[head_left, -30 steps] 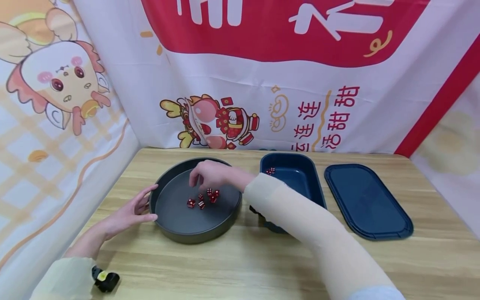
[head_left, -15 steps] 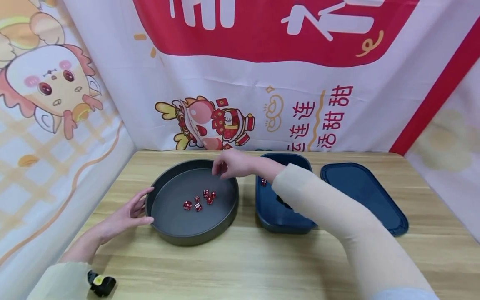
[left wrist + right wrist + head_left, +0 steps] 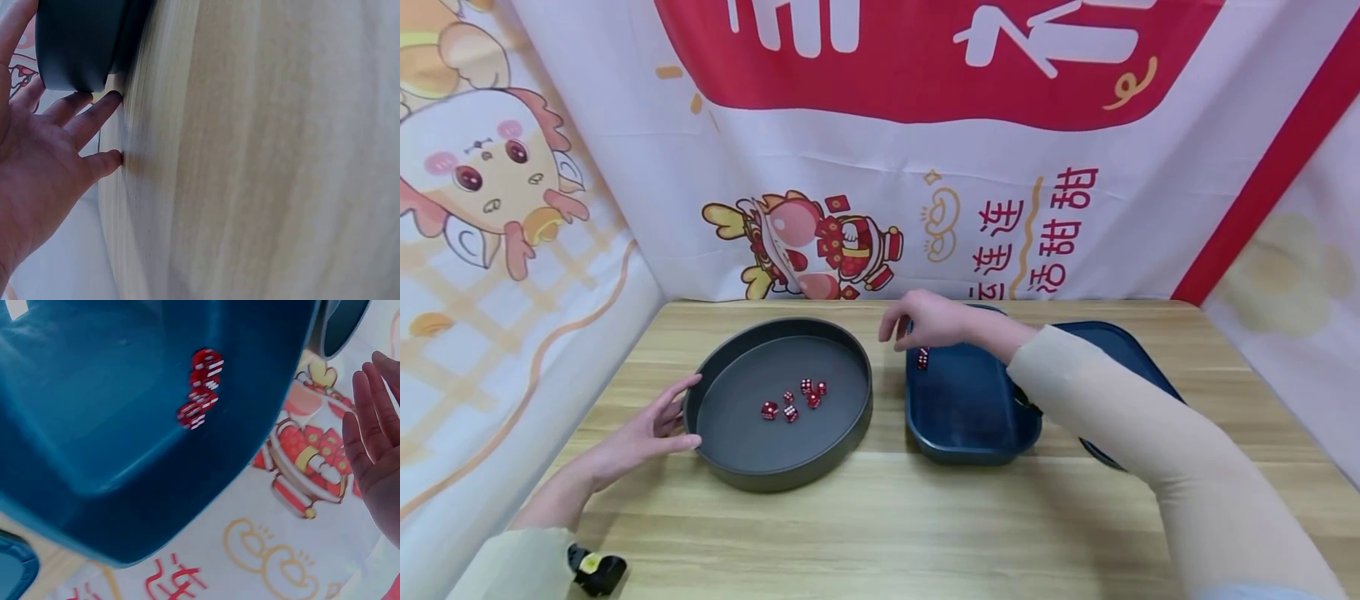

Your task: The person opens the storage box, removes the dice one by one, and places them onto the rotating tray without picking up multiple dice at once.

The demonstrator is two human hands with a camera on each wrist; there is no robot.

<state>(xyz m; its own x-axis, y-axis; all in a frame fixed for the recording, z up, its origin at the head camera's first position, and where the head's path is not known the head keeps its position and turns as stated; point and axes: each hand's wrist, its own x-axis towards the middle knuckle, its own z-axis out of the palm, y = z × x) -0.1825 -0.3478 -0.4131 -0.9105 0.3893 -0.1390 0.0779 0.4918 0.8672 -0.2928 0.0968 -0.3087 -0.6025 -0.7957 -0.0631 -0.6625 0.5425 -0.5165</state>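
My left hand (image 3: 640, 437) spreads its thumb and fingers against the left side of a round dark grey pan (image 3: 737, 442). Several red dice (image 3: 790, 412) lie loosely grouped on the pan's floor. In the head view my right hand (image 3: 932, 321), fingertips pointing down, overlaps the far left corner of a deep blue box (image 3: 970, 417). I cannot tell whether it holds anything, as its thumb and index tip are out of sight in the right wrist view. Inside the box, several red dice (image 3: 203, 390) sit in a row along one wall.
A flat blue lid (image 3: 1123, 350) lies right of the box, partly behind my right sleeve. All stand on a wooden table (image 3: 850, 533). Printed cloth (image 3: 662, 167) hangs at the table's back and left.
My right hand has lifted away from over the dice in the pan and moved right to the blue box. The left hand stays at the pan. The head view has shifted slightly.
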